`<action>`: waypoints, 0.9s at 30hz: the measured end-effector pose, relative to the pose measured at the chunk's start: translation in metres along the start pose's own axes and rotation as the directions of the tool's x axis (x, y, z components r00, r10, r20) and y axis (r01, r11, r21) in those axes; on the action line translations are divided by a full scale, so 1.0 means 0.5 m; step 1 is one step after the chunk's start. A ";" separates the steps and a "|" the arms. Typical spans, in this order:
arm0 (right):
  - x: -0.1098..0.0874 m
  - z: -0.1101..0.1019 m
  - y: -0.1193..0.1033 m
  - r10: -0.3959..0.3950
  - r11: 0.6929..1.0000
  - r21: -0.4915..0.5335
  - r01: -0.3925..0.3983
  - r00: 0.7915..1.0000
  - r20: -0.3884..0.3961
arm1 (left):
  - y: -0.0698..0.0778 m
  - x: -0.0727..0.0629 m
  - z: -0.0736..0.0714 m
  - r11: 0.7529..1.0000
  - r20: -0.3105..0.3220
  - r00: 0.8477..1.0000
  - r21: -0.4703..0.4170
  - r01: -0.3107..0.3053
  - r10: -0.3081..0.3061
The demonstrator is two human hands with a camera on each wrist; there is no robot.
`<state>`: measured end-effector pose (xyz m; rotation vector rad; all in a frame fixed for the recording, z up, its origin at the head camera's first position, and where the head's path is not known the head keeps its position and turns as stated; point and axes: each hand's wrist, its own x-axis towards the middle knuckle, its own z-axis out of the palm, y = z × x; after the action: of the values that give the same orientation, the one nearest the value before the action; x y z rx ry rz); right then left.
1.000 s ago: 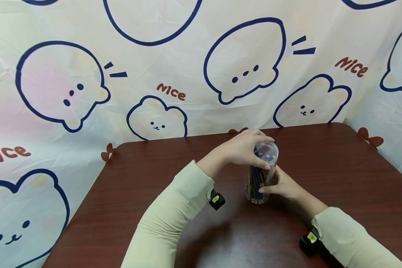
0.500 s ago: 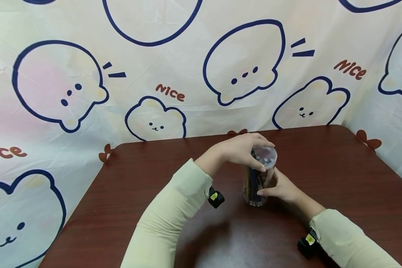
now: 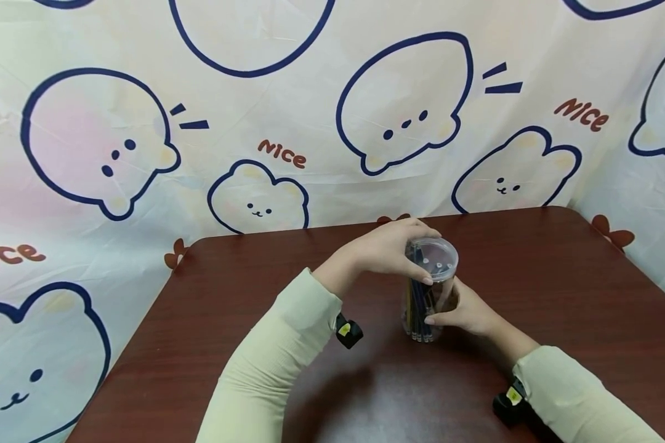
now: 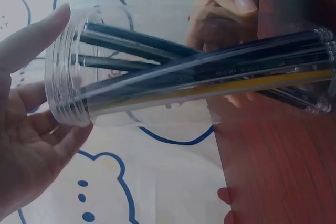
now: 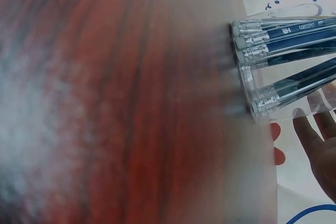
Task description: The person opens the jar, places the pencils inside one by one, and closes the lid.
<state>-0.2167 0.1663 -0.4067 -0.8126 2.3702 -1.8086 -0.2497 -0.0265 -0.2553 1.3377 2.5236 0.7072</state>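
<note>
A clear plastic jar (image 3: 446, 290) with a round see-through lid (image 3: 441, 253) stands upright on the table, right of centre in the head view. Dark pencils and a yellow one (image 4: 262, 83) lean inside it, their eraser ends (image 5: 252, 55) at the bottom. From above and the left, my left hand (image 3: 386, 249) holds the ribbed lid, thumb on one side and fingers on the other. My right hand (image 3: 467, 311) grips the jar's lower body from the right, its thumb at the front; part of its fingers is hidden behind the jar.
The dark reddish-brown table (image 3: 244, 307) extends around the jar to its rounded far corners. Directly behind it hangs a pale cloth (image 3: 321, 92) printed with cartoon bears. Black wrist cameras (image 3: 349, 331) sit at both sleeve cuffs.
My left hand has turned and shifted slightly left around the lid, showing more of its top. The right hand and the jar stay nearly in place.
</note>
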 end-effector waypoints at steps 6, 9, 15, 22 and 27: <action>0.001 -0.005 0.003 0.002 0.999 -0.040 -0.003 1.000 -0.022 | -0.014 0.005 -0.005 0.988 0.072 0.994 -0.142 -0.068 0.079; 0.000 -0.005 0.004 0.019 1.000 -0.016 -0.019 1.000 -0.008 | -0.007 0.004 -0.004 0.994 0.097 0.994 -0.099 -0.037 0.047; -0.002 -0.005 0.004 0.045 0.998 -0.035 -0.045 0.999 -0.011 | 0.032 0.006 0.005 0.967 -0.041 0.993 0.226 0.117 -0.110; 0.002 -0.005 0.005 0.027 0.997 -0.070 -0.028 0.999 -0.018 | 0.021 0.005 0.005 0.982 -0.089 0.992 0.155 0.107 -0.094; 0.002 -0.008 0.001 0.035 0.995 -0.096 -0.037 0.999 -0.021 | -0.013 0.012 0.001 0.998 -0.032 0.998 -0.004 -0.056 0.055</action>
<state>-0.2189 0.1692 -0.4056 -0.7601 2.4844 -1.7077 -0.2574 -0.0247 -0.2588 1.4110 2.5166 0.7506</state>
